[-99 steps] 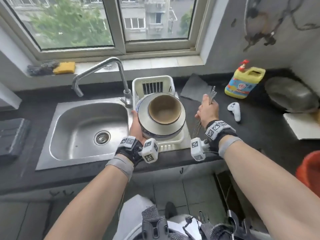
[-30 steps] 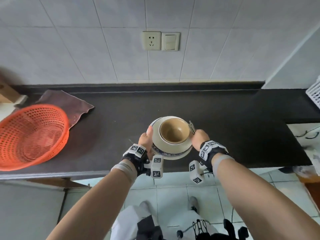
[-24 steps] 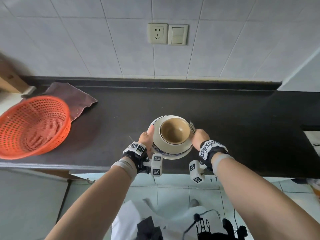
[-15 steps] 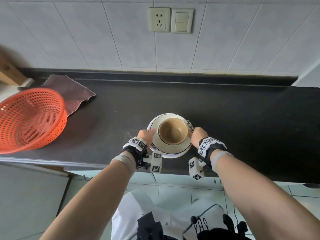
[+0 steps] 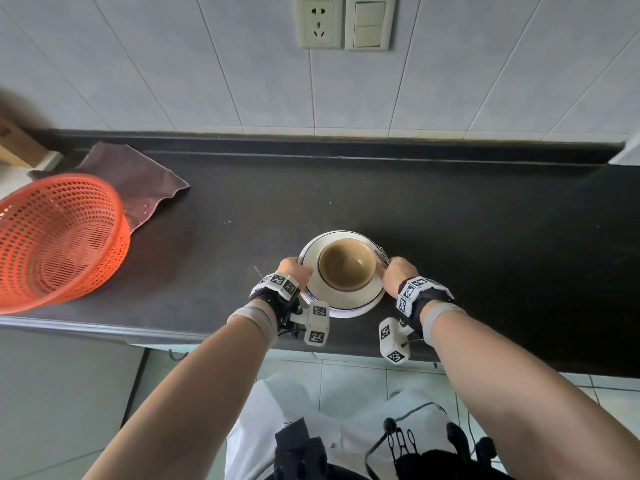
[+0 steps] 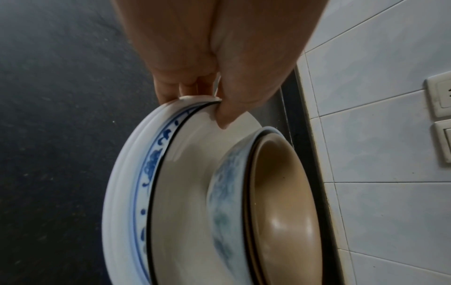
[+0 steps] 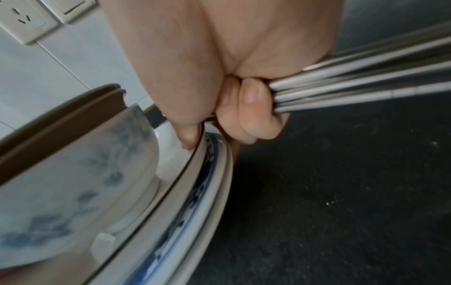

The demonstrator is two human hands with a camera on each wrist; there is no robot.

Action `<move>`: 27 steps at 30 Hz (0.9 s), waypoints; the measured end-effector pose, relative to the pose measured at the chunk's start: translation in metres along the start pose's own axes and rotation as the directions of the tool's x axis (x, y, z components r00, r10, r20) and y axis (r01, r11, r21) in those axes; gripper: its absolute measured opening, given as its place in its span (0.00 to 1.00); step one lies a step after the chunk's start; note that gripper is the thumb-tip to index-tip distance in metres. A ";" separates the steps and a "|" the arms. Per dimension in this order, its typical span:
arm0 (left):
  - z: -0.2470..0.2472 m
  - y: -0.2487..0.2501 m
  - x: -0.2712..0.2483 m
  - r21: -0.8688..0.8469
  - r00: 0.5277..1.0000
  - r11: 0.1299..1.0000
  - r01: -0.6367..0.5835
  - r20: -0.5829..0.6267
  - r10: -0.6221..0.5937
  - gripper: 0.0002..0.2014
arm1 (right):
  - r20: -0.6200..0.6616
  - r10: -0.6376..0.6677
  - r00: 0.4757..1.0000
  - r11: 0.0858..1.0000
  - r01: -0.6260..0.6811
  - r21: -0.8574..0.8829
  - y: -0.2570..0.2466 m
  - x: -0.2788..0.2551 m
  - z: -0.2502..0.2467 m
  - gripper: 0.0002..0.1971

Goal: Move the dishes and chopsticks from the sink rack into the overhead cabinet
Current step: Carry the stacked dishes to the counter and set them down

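Observation:
A stack of dishes (image 5: 341, 299), white plates with blue rims and a bowl (image 5: 347, 268) with a brown inside on top, is held low over the black counter (image 5: 450, 220). I cannot tell whether it touches the counter. My left hand (image 5: 294, 271) grips the stack's left rim, thumb (image 6: 231, 104) on top and fingers underneath the plates (image 6: 151, 173). My right hand (image 5: 396, 271) grips a bundle of metal chopsticks (image 7: 354, 83) in curled fingers, and its thumb (image 7: 187, 135) presses on the right plate rim (image 7: 207, 183) beside the bowl (image 7: 73, 164).
An orange mesh basket (image 5: 59, 237) sits at the counter's left end on a brownish cloth (image 5: 138, 181). A tiled wall behind holds a socket (image 5: 318, 20) and a switch (image 5: 369, 20). The counter's front edge (image 5: 207, 336) runs just below my wrists.
I have turned from the sink to this counter. Over the last second both hands carried the stack forward and lower over the counter, with the grips unchanged.

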State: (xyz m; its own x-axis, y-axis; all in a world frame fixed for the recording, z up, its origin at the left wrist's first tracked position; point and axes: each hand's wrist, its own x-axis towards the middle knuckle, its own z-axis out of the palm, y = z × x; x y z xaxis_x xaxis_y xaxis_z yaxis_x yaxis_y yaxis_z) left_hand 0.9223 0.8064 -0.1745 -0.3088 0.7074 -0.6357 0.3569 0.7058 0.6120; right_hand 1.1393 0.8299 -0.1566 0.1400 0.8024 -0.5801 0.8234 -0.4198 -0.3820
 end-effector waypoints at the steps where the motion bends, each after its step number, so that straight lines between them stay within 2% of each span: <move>1: 0.000 0.001 0.000 -0.004 1.000 1.000 0.007 0.000 -0.007 0.11 | 0.005 0.004 1.000 1.000 -0.004 -0.012 0.000 0.001 0.000 0.19; 4: 0.000 0.002 0.004 0.002 1.000 1.000 -0.001 -0.004 0.001 0.10 | 0.017 0.016 1.000 0.999 -0.015 -0.032 0.002 0.005 0.002 0.20; 7: -0.001 0.000 0.008 -0.019 1.000 1.000 0.003 0.021 -0.002 0.16 | 0.021 0.027 0.999 0.999 -0.026 -0.024 0.002 0.009 0.004 0.20; 10: -0.002 -0.003 0.009 -0.045 1.000 0.999 0.015 0.024 -0.014 0.18 | 0.027 0.024 0.999 0.999 -0.023 -0.046 0.002 0.013 0.005 0.20; 14: -0.002 0.003 0.004 -0.029 0.999 0.999 0.028 0.024 -0.027 0.16 | 0.032 0.016 0.999 0.997 -0.013 -0.082 0.003 0.016 0.005 0.20; 16: -0.002 0.009 0.002 -0.043 0.998 0.997 0.064 0.021 -0.063 0.12 | 0.008 0.008 1.000 0.996 -0.007 -0.093 0.004 0.016 0.004 0.19; 19: -0.006 0.013 0.004 -0.026 0.994 0.994 0.105 0.009 -0.105 0.17 | -0.079 0.014 0.997 0.998 -0.018 -0.061 0.005 0.011 -0.006 0.19; 23: -0.023 0.032 -0.021 -0.128 0.999 0.991 0.045 0.006 -0.045 0.18 | -0.098 0.026 0.995 1.000 -0.027 -0.008 0.000 0.000 -0.031 0.20; 27: -0.033 0.053 -0.059 -0.199 0.998 0.980 0.012 -0.058 -0.024 0.19 | -0.108 -0.049 0.993 0.997 0.056 0.058 -0.010 -0.022 -0.057 0.20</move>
State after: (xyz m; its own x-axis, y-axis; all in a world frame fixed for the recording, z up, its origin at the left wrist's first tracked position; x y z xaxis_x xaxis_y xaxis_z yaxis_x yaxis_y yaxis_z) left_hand 0.9310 0.8034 -0.0887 -0.3680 0.6915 -0.6216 0.1704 0.7073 0.6860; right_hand 1.1595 0.8410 -0.0992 0.1576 0.8633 -0.4795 0.7964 -0.3983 -0.4552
